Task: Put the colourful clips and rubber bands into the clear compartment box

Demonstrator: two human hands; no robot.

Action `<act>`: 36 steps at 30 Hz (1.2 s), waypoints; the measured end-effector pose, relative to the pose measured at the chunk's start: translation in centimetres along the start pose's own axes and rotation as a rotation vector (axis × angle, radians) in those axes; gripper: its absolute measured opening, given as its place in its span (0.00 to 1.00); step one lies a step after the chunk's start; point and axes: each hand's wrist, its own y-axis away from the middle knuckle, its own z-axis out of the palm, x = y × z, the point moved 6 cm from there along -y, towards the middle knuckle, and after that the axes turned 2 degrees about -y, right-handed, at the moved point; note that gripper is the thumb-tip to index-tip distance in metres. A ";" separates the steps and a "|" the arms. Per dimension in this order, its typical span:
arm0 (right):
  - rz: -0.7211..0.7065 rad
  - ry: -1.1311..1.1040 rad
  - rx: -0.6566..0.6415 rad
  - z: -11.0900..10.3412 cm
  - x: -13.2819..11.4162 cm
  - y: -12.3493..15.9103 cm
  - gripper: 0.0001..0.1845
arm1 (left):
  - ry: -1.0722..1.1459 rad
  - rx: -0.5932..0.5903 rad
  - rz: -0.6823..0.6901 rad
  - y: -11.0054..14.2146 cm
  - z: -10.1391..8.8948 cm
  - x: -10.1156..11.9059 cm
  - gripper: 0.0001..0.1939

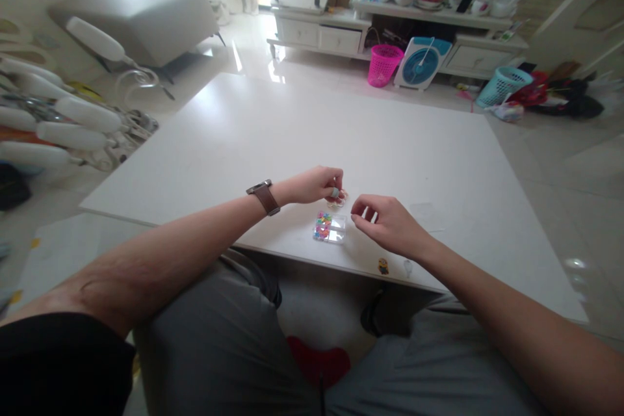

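Note:
Curled fingers of my left hand (pixel 325 184), which wears a ring and a brown-strapped watch, close on a pale looped cord (pixel 336 204) at the table. Just behind the bead box my right hand (pixel 385 221) hovers with thumb and fingertips drawn together; anything between them is too small to make out. Between the hands and the table's near edge lies a clear compartment box (pixel 337 234). Its left compartments hold many small colourful beads (pixel 322 225), while the right ones look bare. A small yellow and dark figure charm (pixel 383 266) lies near the edge, beside a small clear piece (pixel 408 266).
The white table (pixel 341 123) spreads out ahead of me. A faint clear flat piece (pixel 420 209) lies right of my right hand. Beyond stand a pink basket (pixel 385 66), a blue fan (pixel 421 64) and a cabinet (pixel 336 38). White chairs (pixel 88 114) crowd the left.

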 end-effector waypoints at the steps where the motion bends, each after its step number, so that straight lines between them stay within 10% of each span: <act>1: -0.001 -0.001 -0.001 0.0 0.0 0.0 0.05 | -0.094 0.017 0.022 0.0 -0.2 0.3 0.04; 7: 0.003 -0.005 -0.015 0.1 0.1 0.0 0.05 | -0.341 0.123 0.146 0.0 -1.3 1.4 0.09; 36: 0.077 -0.202 0.128 -0.5 1.6 -0.6 0.17 | 0.060 0.111 0.172 0.4 0.5 4.0 0.05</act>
